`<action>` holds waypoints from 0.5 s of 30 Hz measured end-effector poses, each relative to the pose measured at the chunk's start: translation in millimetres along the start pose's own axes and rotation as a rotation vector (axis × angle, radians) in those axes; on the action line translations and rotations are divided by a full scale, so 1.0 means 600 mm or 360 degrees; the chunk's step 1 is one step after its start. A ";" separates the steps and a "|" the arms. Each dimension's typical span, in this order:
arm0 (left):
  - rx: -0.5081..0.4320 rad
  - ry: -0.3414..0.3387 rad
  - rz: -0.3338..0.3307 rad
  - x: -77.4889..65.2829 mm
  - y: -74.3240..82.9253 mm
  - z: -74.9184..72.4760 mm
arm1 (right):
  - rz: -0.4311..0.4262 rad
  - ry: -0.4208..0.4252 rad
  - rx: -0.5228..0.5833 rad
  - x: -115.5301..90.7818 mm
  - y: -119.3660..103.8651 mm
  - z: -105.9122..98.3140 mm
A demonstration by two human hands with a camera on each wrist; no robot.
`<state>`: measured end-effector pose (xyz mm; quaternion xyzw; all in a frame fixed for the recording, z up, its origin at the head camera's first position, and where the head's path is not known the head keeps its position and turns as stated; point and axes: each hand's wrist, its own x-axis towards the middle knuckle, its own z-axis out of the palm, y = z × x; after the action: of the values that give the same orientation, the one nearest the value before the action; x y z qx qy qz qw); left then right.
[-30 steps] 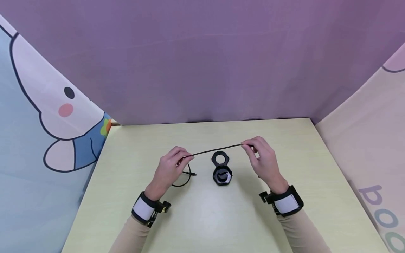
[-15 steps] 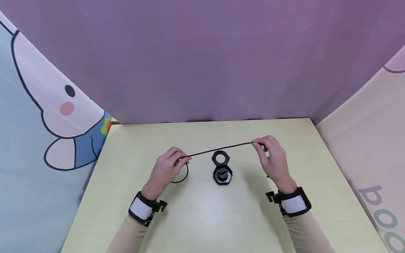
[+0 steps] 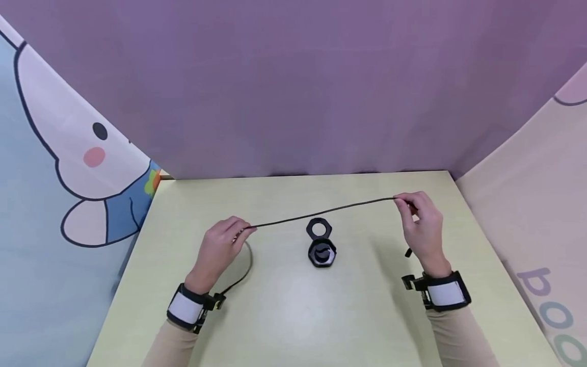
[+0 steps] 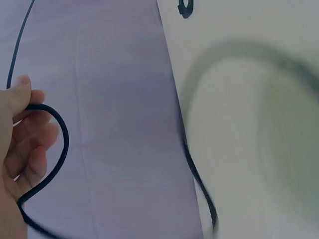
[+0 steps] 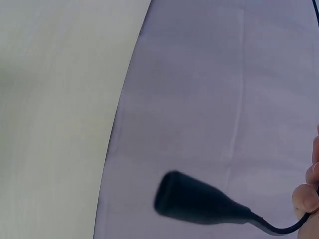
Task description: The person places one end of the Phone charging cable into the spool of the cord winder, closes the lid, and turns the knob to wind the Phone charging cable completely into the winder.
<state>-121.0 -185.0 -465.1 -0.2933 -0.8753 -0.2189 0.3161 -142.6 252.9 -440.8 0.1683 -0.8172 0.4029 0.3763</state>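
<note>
A thin black cable [image 3: 321,212] is stretched between two hands above the table, rising toward the right. My left hand [image 3: 216,248] pinches it between thumb and fingers, and a slack loop of the cable [image 4: 65,134] hangs below that hand. At the right, my right hand [image 3: 424,229] pinches the cable near its end. From there a short tail dangles, ending in a black barrel-shaped connector [image 5: 199,201]. A black hexagonal case [image 3: 322,253] lies on the table between the hands, touching a hexagonal ring-shaped piece [image 3: 310,229] behind it.
The pale wooden table [image 3: 293,316] meets a purple cloth backdrop [image 3: 293,92] along its far edge. A cartoon-printed cloth [image 3: 105,173] hangs at the left, and a pale lettered cloth [image 3: 532,204] at the right. Both wrists wear strapped cameras.
The hands have moved apart, left hand leftward and right hand rightward and slightly up, lengthening the taut stretch of cable. The connector now shows below the right hand; the hexagonal pieces stay put.
</note>
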 end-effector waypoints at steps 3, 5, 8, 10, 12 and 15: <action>0.0083 0.0025 -0.0004 0.005 -0.001 0.002 | 0.0007 0.0016 0.0003 -0.001 0.003 0.000; 0.0149 0.0051 -0.0021 0.006 -0.001 0.005 | -0.0007 0.0025 0.0000 -0.002 0.004 0.001; 0.0233 0.0064 -0.0037 0.006 -0.003 0.009 | -0.0011 0.0042 -0.0016 -0.001 0.005 0.002; 0.0284 0.0060 -0.0056 0.007 -0.004 0.011 | -0.0022 0.0049 -0.0034 0.001 0.005 0.001; 0.0332 0.0054 -0.0078 0.008 -0.005 0.013 | -0.0030 0.0056 -0.0048 0.002 0.006 0.001; 0.0422 0.0020 -0.0123 0.008 -0.004 0.014 | -0.0045 0.0069 -0.0061 0.001 0.008 0.002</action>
<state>-129.4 -180.0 -468.2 -0.2135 -0.9053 -0.1151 0.3488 -146.3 254.9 -443.2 0.1638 -0.8139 0.3854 0.4027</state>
